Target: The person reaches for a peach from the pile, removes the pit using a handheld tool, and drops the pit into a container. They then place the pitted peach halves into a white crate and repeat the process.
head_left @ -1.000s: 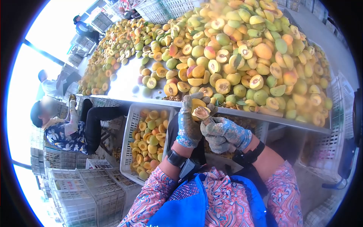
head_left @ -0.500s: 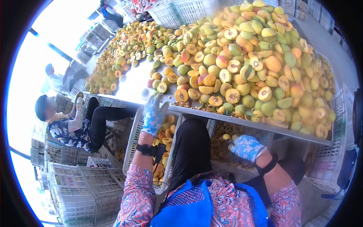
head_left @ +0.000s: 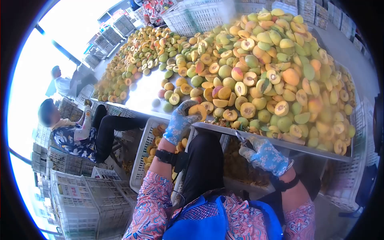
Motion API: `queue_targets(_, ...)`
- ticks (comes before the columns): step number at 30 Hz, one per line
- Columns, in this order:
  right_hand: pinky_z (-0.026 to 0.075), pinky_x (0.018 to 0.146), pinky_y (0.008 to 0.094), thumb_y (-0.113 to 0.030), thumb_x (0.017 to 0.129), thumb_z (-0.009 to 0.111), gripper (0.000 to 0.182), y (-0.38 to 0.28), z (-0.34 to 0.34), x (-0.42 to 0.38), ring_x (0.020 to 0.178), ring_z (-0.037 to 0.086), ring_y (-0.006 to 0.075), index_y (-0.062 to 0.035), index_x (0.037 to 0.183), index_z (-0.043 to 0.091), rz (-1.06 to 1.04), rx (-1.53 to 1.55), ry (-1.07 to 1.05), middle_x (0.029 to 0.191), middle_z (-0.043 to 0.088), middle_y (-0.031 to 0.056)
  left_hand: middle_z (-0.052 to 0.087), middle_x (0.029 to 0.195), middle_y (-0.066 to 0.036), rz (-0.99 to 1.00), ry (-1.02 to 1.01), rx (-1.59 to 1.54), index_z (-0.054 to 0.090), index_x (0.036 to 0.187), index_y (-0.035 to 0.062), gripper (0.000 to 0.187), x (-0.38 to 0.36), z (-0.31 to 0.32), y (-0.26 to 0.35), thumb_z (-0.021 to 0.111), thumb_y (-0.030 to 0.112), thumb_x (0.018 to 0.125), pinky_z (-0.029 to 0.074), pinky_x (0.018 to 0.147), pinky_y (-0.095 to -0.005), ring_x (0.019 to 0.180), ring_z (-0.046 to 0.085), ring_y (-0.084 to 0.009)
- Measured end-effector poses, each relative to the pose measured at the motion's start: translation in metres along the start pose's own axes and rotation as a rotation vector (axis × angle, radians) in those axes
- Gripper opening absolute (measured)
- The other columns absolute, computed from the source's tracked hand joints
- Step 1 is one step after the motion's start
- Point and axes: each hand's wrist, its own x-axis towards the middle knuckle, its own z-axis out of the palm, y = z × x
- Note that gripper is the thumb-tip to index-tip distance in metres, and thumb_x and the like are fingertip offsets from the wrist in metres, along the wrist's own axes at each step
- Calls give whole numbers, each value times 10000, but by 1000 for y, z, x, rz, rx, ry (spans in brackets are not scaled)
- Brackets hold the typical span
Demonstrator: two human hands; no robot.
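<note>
My left hand (head_left: 180, 123), in a blue flowered glove, has its fingers closed round a peach half (head_left: 197, 112) at the near edge of the metal table (head_left: 138, 93). The cut orange-yellow side of that half faces up. My right hand (head_left: 262, 154), gloved the same way, grips a small metal tool (head_left: 242, 138) just in front of the table's rim. The tool's tip points up and left; its handle is hidden in the fist. A large heap of peaches (head_left: 256, 72), many of them halved with the pit hollow showing, covers much of the table.
Below my left arm stands a white crate (head_left: 138, 172) with peach pieces. Scraps lie in a bin (head_left: 240, 164) under the table. A seated person (head_left: 74, 134) works at the left, and stacked crates (head_left: 76, 200) stand behind them. Another white crate (head_left: 196, 18) is at the far side.
My left hand has moved right along the table edge and now holds a peach half. My right hand has risen from over the bin to the rim, with the metal tool.
</note>
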Motion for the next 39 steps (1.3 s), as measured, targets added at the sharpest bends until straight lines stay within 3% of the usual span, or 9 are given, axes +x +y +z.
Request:
queue_targets(3, 472, 666, 367, -270, 895, 635, 308, 12, 34, 18, 708, 600, 253, 16, 995, 580, -204, 318, 122, 776, 617, 158, 629, 1088, -86, -58, -36, -181, 565, 1185, 4, 431, -30, 42, 17, 715, 91, 790, 521, 845, -301, 965, 625, -173)
queue_targets(6, 483, 671, 425, -252, 884, 643, 292, 7, 50, 27, 753, 607, 371, 6, 999, 572, -428, 68, 300, 819, 616, 202, 638, 1034, -104, -88, -91, -456, 581, 1132, 7, 442, -53, 87, 18, 497, 399, 947, 526, 841, -342, 927, 628, -197)
queue_targets(10, 498, 580, 472, -306, 846, 667, 372, 16, 67, 30, 673, 606, 417, 10, 1007, 553, -436, -261, 415, 747, 608, 209, 641, 982, -129, -250, 46, -800, 596, 1043, 24, 491, -57, 105, 16, 397, 468, 978, 526, 821, -368, 894, 630, -240)
queue_targets(23, 461, 422, 415, -323, 844, 658, 372, 29, 80, 33, 478, 580, 331, -10, 990, 520, -555, -474, 533, 629, 581, 150, 655, 917, -140, -268, 74, -796, 603, 984, 5, 505, -62, 105, 15, 388, 462, 983, 548, 772, -376, 844, 649, -256)
queue_targets(31, 480, 622, 504, -265, 887, 605, 373, 15, 72, 26, 707, 607, 441, 44, 1079, 526, -342, -322, 149, 741, 617, 263, 647, 874, -147, -270, -142, -537, 620, 926, -10, 522, -57, 96, 29, 444, 480, 964, 559, 675, -333, 786, 655, -243)
queue_targets(34, 478, 656, 504, -262, 894, 599, 364, 12, 70, 27, 767, 605, 447, 40, 1083, 526, -311, -190, 187, 792, 623, 277, 657, 904, -142, -280, -121, -688, 612, 966, 14, 482, -56, 103, 27, 460, 471, 957, 563, 718, -355, 802, 656, -246)
queue_targets(36, 477, 677, 501, -259, 897, 598, 370, 9, 69, 25, 785, 610, 446, 48, 1090, 521, -306, -150, 195, 811, 628, 279, 659, 954, -141, -28, 133, -526, 596, 1042, 11, 480, -66, 118, 36, 474, 467, 955, 569, 744, -380, 837, 661, -254)
queue_targets(38, 475, 699, 499, -256, 899, 596, 377, 13, 75, 27, 802, 616, 446, 55, 1098, 516, -303, -108, 203, 829, 633, 281, 650, 972, -145, -7, 104, -497, 585, 1069, -11, 451, -70, 114, 24, 487, 416, 959, 566, 749, -387, 842, 658, -254)
queue_targets(39, 488, 609, 476, -298, 900, 590, 354, 21, 83, 31, 692, 617, 400, 29, 1022, 531, -383, 14, 238, 760, 618, 235, 642, 989, -149, 13, 75, -471, 573, 1096, -33, 425, -71, 112, 20, 499, 364, 963, 564, 754, -394, 848, 655, -254)
